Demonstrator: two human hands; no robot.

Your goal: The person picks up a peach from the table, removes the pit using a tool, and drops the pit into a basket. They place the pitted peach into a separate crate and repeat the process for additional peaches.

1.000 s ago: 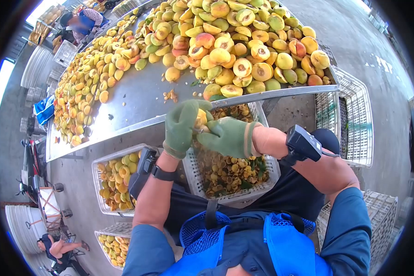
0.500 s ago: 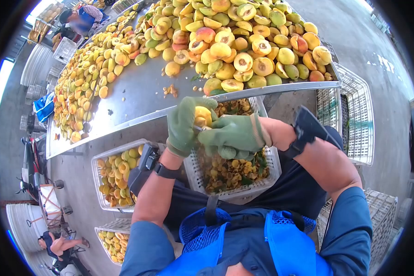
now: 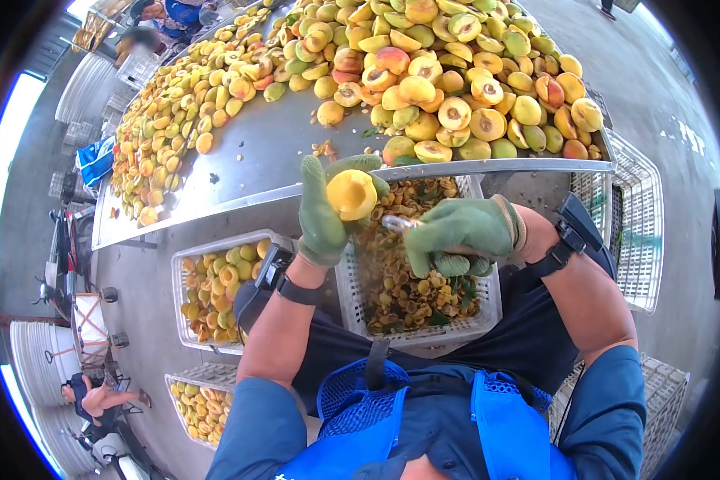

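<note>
My left hand [image 3: 324, 216], in a green glove, holds a yellow peach half [image 3: 351, 194] with its hollow turned up. To its right, my gloved right hand [image 3: 460, 236] is closed around a small shiny metal tool [image 3: 400, 224], whose tip is blurred and apart from the peach. Below both hands stands a white crate [image 3: 416, 339] of pits and peach scraps [image 3: 412, 296]. Just beyond the hands runs the edge of a metal table [image 3: 248, 210] heaped with peach halves [image 3: 424, 88].
A crate of peach halves [image 3: 220, 292] stands at my left, with another crate [image 3: 204, 408] nearer me. White crates [image 3: 636, 224] stand at the right. A person [image 3: 172, 16] is across the table; another person [image 3: 96, 400] sits at the far left.
My hands have moved apart. The tool in my right hand has come away from the peach to the right, and the peach's hollow now shows. The view has shifted slightly.
</note>
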